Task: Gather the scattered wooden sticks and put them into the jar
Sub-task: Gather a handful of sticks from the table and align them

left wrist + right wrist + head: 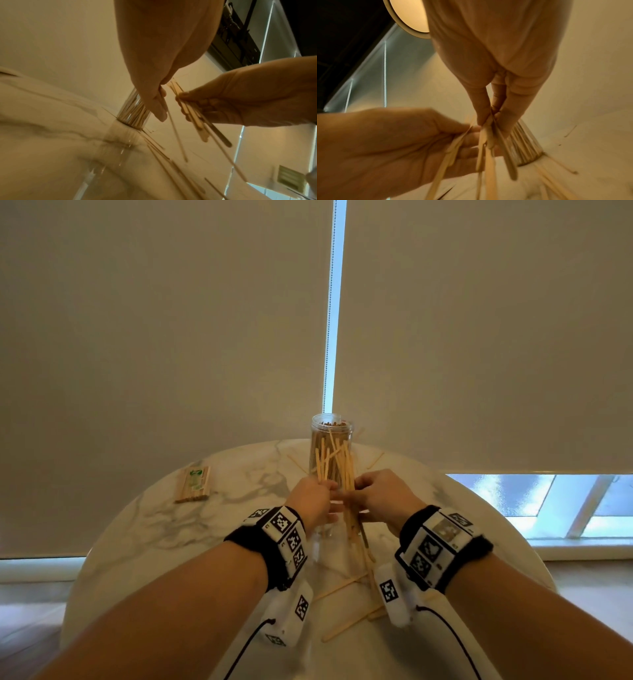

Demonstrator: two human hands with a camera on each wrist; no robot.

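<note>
A clear tall jar (331, 429) with several wooden sticks inside stands at the far middle of the marble table (164, 535). Just in front of it, both hands hold one upright bundle of sticks (345, 470) above the table. My left hand (327, 487) grips the bundle's left side with curled fingers (467, 142). My right hand (359, 486) pinches the sticks (488, 146) between thumb and fingers (481, 108). The left wrist view shows the right hand (240, 101) around the sticks (193, 119), with the jar (133, 115) behind.
Loose sticks (342, 585) lie on the table under my wrists, and a few more (296, 462) lie beside the jar's base. A wrapped pack of sticks (193, 484) rests at the far left. Roller blinds hang right behind the round table's far edge.
</note>
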